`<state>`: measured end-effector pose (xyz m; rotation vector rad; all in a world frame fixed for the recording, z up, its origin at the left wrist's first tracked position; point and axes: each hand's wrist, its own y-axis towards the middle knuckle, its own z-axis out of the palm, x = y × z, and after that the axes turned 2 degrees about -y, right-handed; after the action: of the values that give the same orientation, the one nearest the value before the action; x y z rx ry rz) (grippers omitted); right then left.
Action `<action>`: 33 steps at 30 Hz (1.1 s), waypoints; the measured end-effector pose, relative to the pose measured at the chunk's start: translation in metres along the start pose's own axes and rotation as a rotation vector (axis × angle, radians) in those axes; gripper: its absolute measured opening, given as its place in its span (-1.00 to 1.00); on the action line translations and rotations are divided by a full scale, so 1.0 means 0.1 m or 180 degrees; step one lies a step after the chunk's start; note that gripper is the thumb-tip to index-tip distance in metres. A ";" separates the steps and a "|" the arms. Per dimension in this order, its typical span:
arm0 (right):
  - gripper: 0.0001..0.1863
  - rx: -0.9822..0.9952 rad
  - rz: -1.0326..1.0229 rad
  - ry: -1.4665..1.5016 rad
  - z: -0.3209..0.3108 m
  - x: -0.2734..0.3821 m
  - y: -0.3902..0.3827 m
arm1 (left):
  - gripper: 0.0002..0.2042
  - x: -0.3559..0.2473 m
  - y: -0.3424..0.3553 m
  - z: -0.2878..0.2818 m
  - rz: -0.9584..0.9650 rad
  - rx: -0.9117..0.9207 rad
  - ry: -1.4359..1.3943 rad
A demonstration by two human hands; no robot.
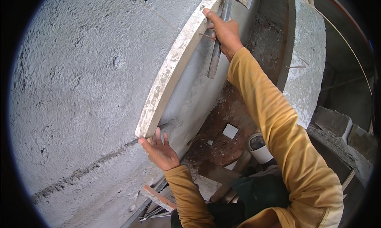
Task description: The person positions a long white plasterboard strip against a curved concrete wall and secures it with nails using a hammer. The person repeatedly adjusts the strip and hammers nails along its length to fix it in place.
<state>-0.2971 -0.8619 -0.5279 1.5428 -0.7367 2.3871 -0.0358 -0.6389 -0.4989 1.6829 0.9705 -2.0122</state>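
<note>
Board (170, 73): we have it lying along the grey wall (87, 77), slanting up toward the upper edge of the wall face, with one end in reach of each hand. Left hand (160, 152): at the lower end, thumb against the corner, fingers partly extended round the other side, gripping lightly. Right hand (228, 31): near the upper end, thumb pressed on the board, fingers curled round the hammer (216, 55), whose head lies past that end. We judge the wide spacing steadies the length, and the shared grip keeps the tool at hand. A nail (204, 35) projects from the board beside the right fingers.

Container: white bucket (262, 154), low down, on the side of the reddish floor (238, 109) away from the wall. Interior dark; we cannot identify the contents, nor tell whether it stands level.
</note>
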 end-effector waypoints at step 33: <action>-0.28 0.0046 -0.0041 -0.0096 0.01 0.00 0.02 | -0.05 0.04 0.00 0.04 -0.0018 -0.0133 0.0020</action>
<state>-0.2974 -0.8644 -0.5285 1.5877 -0.7152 2.3700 -0.0394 -0.6412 -0.5026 1.6676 1.0134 -1.9775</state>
